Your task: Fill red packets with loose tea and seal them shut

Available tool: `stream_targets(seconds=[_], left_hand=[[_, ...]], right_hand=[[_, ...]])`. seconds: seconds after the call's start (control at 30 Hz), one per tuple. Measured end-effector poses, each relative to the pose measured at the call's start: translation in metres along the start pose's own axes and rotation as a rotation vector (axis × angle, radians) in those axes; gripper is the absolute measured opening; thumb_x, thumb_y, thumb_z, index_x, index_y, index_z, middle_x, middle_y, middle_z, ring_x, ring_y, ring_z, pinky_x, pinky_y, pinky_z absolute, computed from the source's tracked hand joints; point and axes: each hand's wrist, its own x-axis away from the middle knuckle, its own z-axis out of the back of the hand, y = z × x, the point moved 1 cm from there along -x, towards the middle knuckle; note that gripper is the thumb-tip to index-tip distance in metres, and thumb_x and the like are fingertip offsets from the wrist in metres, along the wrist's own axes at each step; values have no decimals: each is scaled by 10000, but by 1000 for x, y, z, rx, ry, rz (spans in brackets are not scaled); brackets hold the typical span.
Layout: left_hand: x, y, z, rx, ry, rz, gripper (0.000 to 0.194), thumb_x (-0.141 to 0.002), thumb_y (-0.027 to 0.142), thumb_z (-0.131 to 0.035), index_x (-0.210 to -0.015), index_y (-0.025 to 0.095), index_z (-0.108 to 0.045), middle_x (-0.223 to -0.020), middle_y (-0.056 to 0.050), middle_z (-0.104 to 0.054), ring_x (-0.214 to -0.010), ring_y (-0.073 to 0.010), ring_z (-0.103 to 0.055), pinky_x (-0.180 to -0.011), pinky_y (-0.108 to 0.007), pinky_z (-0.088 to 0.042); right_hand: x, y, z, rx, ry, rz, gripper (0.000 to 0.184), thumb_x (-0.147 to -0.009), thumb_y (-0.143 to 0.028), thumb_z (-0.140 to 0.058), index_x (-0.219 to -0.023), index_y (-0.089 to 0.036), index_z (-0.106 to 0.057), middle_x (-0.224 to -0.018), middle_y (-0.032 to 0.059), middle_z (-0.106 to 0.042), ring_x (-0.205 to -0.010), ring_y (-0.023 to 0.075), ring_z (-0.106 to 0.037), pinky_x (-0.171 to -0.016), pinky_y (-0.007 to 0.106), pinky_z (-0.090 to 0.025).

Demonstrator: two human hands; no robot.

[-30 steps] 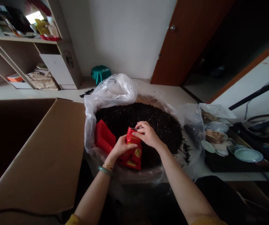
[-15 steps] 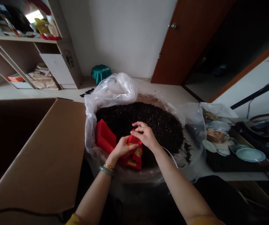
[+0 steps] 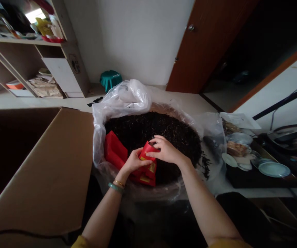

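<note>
A clear plastic bag lines a big round basket heaped with dark loose tea leaves. Over its near edge my left hand grips a small red packet from the left. My right hand pinches the packet's open top, fingers closed on it. More red packets lie stacked under the hands, and a taller red stack leans against the bag's left wall.
A large open cardboard box fills the left. At the right a dark tray carries bowls and a pale plate. Shelves stand at the back left, a brown door at the back, a green stool by the wall.
Both hands stay on the red packet. My right hand has shifted slightly right and lower on its top, and the packet tilts a little more toward the tea.
</note>
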Motion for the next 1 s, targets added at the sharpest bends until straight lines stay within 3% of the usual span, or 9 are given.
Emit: stream_targets(seconds=[0.13,0.33,0.47,0.63,0.77,0.87,1.0], left_hand=[[0,1,0,-29,9,-42,608,-507,370,-848,-992,73,-635,-786,-28,-663,-641,-116,-568,-615,-216,-454],[1,2,0,13,61,-61,595,-520,394,-839,-994,84,-655,-779,-29,-674,-639,-121,-570,-618,-226,-464],[2,1,-1,4,57,-29,576,-506,401,-845,-953,83,-667,-703,-9,-659,-578,-102,-547,-576,-212,-443],[2,0,-2,-4,36,-5,553,-487,423,-849,-885,85,-667,-670,1,-651,-571,-106,-552,-576,-219,-443],[0,-1,-2,34,105,-31,589,-480,440,-848,-915,91,-660,-697,1,-661,-595,-117,-569,-601,-234,-460],[0,0,-1,42,147,-57,596,-490,446,-845,-931,93,-658,-738,-20,-681,-635,-140,-594,-635,-253,-477],[0,2,0,4,156,-92,567,-563,509,-789,-940,108,-658,-828,-52,-704,-727,-182,-634,-678,-272,-496]], right_hand=[[-2,-1,-3,-14,-55,15,155,-750,-372,-712,-759,-219,-737,-956,79,-697,-1077,263,-579,-931,399,-472],[3,-6,-2,-39,174,34,140,-745,-320,-730,-831,-210,-730,-972,71,-686,-995,229,-614,-906,382,-481],[4,-2,-4,-42,59,40,159,-771,-357,-701,-851,-226,-744,-962,69,-692,-1026,230,-613,-903,370,-487],[3,0,-4,-14,-7,34,272,-839,-385,-612,-662,-218,-732,-980,84,-695,-1065,240,-602,-915,383,-481],[4,-5,-2,-91,197,28,201,-833,-359,-624,-733,-218,-727,-874,55,-692,-862,189,-642,-815,328,-509],[4,-7,-5,-172,360,-53,149,-806,-332,-648,-857,-209,-714,-772,33,-677,-701,163,-628,-678,284,-518],[5,-4,-13,-258,417,-128,190,-803,-305,-632,-954,-215,-702,-714,11,-663,-623,147,-615,-613,263,-514]])
